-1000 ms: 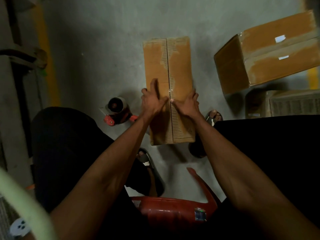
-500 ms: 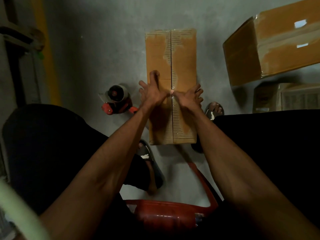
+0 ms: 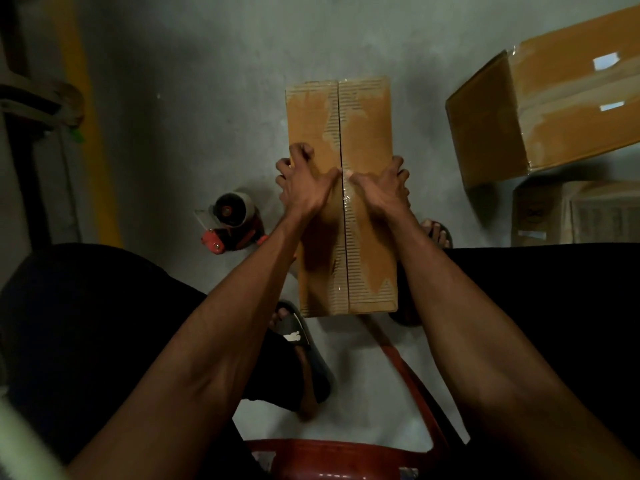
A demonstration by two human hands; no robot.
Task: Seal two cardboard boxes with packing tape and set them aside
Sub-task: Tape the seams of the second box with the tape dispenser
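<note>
A long narrow cardboard box (image 3: 363,119) lies on the concrete floor between my feet, its two top flaps meeting along a centre seam. Clear tape glints on the seam below my thumbs. My left hand (image 3: 304,183) presses on the left flap with its fingers curled over the box's left edge. My right hand (image 3: 379,188) presses on the right flap, fingers wrapped over the right edge. Both thumbs meet at the seam. A red tape dispenser (image 3: 230,220) lies on the floor just left of the box, untouched.
A larger taped cardboard box (image 3: 540,109) sits at the right, resting on another carton (image 3: 568,213). A red plastic stool (image 3: 346,455) is under me. My sandalled feet (image 3: 294,332) flank the narrow box. A yellow floor stripe (image 3: 93,133) runs along the left.
My left fingers, stretched flat along the flap before, have curled over the box's left edge. The right fingers have wrapped down over the right edge. The view shifted slightly.
</note>
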